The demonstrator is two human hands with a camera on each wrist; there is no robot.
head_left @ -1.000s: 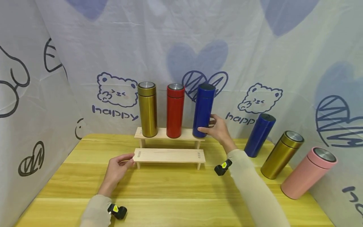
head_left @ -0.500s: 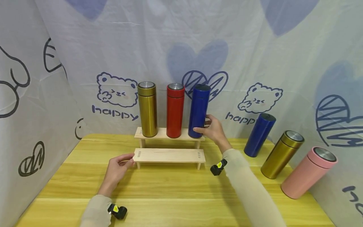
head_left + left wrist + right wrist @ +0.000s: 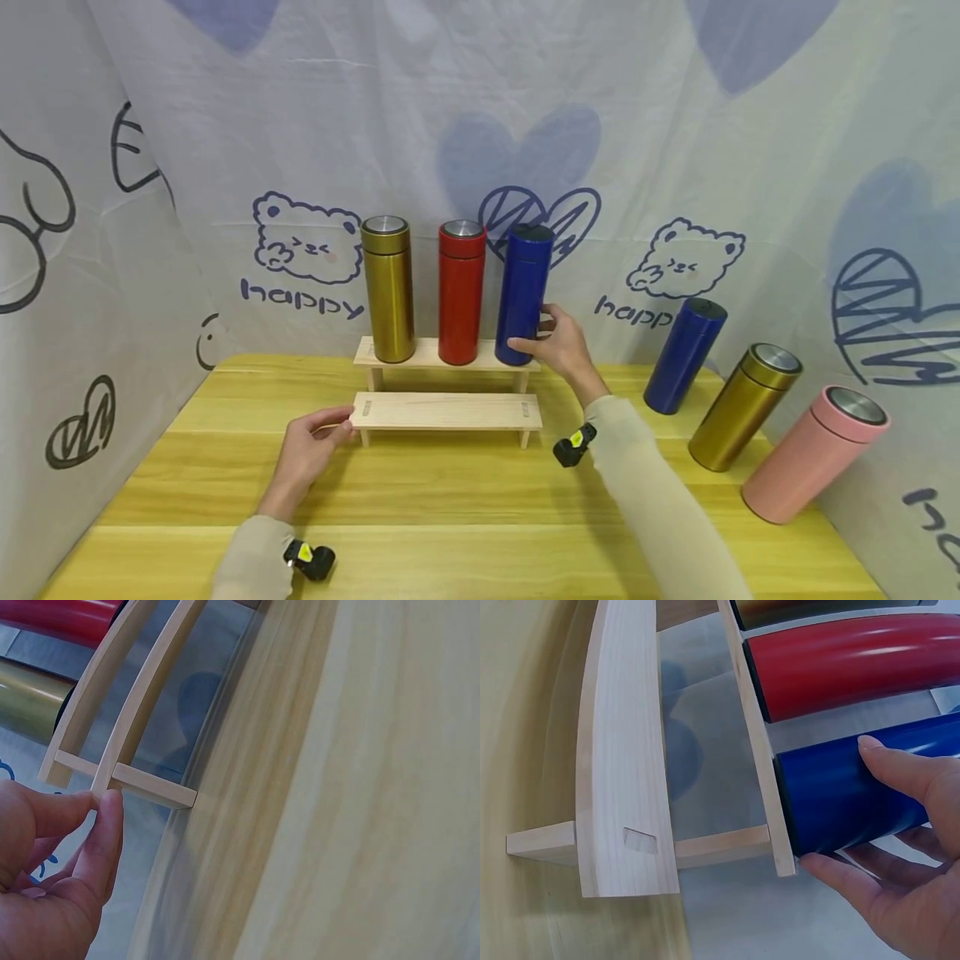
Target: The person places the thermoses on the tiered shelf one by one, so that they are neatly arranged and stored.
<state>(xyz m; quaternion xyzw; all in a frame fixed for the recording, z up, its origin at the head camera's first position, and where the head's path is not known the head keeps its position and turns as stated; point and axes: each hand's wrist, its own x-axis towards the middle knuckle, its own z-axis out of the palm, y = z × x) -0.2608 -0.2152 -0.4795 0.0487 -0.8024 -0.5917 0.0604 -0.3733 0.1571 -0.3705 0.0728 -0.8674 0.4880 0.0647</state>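
My right hand (image 3: 561,343) grips the lower part of a blue thermos bottle (image 3: 523,292), thumb in front and fingers round its right side. In the right wrist view that blue bottle's base meets the upper board at its end. To its left on the upper shelf (image 3: 424,353) stand a red thermos bottle (image 3: 461,292) and a gold thermos bottle (image 3: 389,292), all upright and apart. My left hand (image 3: 311,446) pinches the left end of the lower shelf (image 3: 450,410) between thumb and fingers, as the left wrist view shows. Nothing stands on that lower board.
On the right side of the wooden table (image 3: 450,533) stand a second blue bottle (image 3: 684,354), a second gold bottle (image 3: 742,408) and a pink bottle (image 3: 813,454). A white printed cloth (image 3: 420,125) hangs behind and along both sides.
My right hand has shifted the blue bottle left along the upper shelf, closer to the red one, and now holds it nearly still. The left hand has kept its place on the lower shelf.
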